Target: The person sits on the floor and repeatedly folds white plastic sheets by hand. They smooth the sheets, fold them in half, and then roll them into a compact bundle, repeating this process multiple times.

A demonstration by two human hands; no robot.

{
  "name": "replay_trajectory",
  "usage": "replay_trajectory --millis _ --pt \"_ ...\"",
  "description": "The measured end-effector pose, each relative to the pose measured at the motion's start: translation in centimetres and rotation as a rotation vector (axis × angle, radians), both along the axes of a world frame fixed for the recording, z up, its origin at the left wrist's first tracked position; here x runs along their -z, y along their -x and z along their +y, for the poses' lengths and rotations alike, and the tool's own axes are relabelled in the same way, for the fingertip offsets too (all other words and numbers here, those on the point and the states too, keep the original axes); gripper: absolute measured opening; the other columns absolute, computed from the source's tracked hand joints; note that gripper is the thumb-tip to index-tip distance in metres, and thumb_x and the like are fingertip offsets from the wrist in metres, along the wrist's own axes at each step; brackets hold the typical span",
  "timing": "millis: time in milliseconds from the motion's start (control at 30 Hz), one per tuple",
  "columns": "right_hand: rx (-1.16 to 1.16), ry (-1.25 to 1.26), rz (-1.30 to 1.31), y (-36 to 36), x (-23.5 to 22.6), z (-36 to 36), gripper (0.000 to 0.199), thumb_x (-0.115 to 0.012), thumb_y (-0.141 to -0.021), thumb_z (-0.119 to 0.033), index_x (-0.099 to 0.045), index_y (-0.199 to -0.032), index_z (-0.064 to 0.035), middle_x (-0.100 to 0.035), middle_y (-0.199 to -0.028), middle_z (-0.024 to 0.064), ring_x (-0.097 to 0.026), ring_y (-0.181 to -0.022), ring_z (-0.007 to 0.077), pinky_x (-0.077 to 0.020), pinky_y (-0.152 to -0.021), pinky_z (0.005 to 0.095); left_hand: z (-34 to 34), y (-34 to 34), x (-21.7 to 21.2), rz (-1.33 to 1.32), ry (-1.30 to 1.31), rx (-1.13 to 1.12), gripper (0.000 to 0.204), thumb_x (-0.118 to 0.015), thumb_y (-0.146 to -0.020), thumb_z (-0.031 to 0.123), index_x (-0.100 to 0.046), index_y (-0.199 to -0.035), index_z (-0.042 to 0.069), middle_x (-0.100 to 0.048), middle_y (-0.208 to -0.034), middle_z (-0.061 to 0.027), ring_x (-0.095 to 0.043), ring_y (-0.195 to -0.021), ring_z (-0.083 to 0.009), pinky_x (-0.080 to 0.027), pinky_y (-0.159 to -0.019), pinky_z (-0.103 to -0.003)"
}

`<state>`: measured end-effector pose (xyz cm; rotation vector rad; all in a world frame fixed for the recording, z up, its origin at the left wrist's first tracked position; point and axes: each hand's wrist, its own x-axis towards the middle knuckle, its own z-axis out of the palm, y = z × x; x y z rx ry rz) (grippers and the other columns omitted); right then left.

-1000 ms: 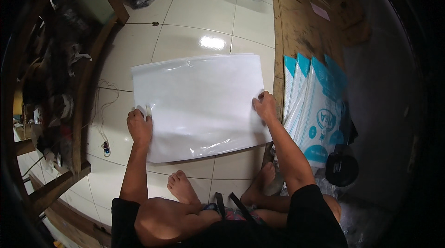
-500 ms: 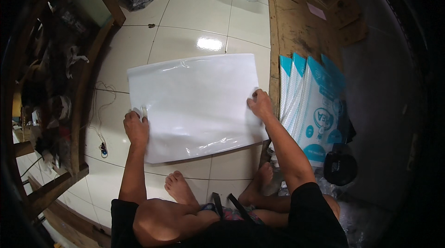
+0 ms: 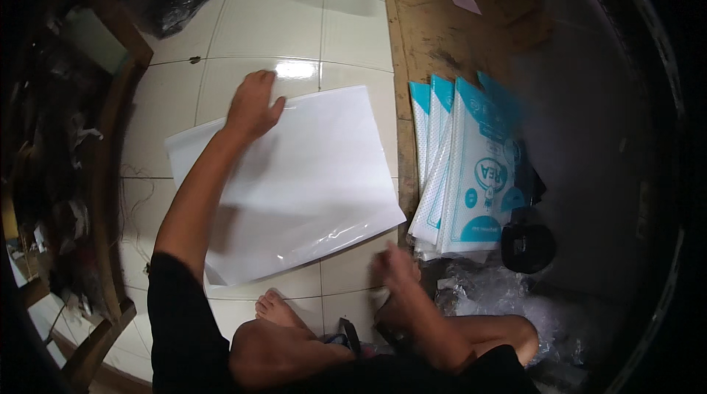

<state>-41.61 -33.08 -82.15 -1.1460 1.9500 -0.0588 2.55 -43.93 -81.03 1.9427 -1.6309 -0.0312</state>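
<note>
A large white sheet [image 3: 317, 166], with glossy clear plastic showing along its near edge, lies flat on the floor in front of my feet. My left hand [image 3: 254, 108] reaches across it to its far edge. The thumb stands apart from the fingers there, and nothing shows in that hand. Off the sheet's near right corner is my right hand [image 3: 396, 269], lifted near my right knee. Motion smears its fingers, so I cannot see whether it holds anything.
Several white-and-teal printed packages [image 3: 475, 173] lean in a fanned row at the right, on a brown wooden board [image 3: 427, 33]. A round black object [image 3: 527, 247] and crumpled clear plastic [image 3: 486, 287] lie nearer me. A wooden shelf [image 3: 118, 166] borders the left.
My left hand has gone from the sheet's left edge to its far edge. The right hand has left the right edge and come back toward me. The sheet appears slightly turned.
</note>
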Motion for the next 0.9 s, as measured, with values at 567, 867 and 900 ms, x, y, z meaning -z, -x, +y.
replay_trajectory --millis 567,867,900 --pt "0.620 -0.184 -0.549 -10.1 1.3 0.6 0.019 -0.055 -0.093 -0.010 -0.053 -0.109 0.0004 -0.058 -0.104 0.0089 -0.060 -0.093 0.0209 -0.0529 -0.075 0.0355 -9.8 3.9 4.0 0.017 -0.858 0.200 0.040 -0.048 -0.090 0.024 -0.065 -0.116 -0.002 -0.056 -0.130 -0.0205 -0.055 -0.120 -0.0362 -0.048 -0.100 -0.044" --pt "0.546 -0.132 -0.595 -8.3 3.8 1.2 0.016 -0.054 -0.092 -0.008 -0.054 -0.106 0.0003 -0.058 -0.102 0.0093 -0.060 -0.090 0.0207 -0.0522 -0.072 0.0347 -9.2 5.1 3.5 0.056 -0.816 0.148 0.045 -0.047 -0.092 0.028 -0.063 -0.121 -0.001 -0.052 -0.135 -0.0197 -0.051 -0.125 -0.0349 -0.043 -0.106 -0.044" --pt "0.525 -0.125 -0.590 -7.9 4.2 1.3 0.017 -0.054 -0.092 -0.008 -0.054 -0.107 0.0006 -0.058 -0.102 0.0095 -0.060 -0.090 0.0207 -0.0518 -0.071 0.0342 -9.1 5.4 3.7 0.065 -0.807 0.144 0.046 -0.046 -0.092 0.029 -0.061 -0.123 -0.002 -0.051 -0.135 -0.0200 -0.049 -0.126 -0.0350 -0.042 -0.106 -0.044"
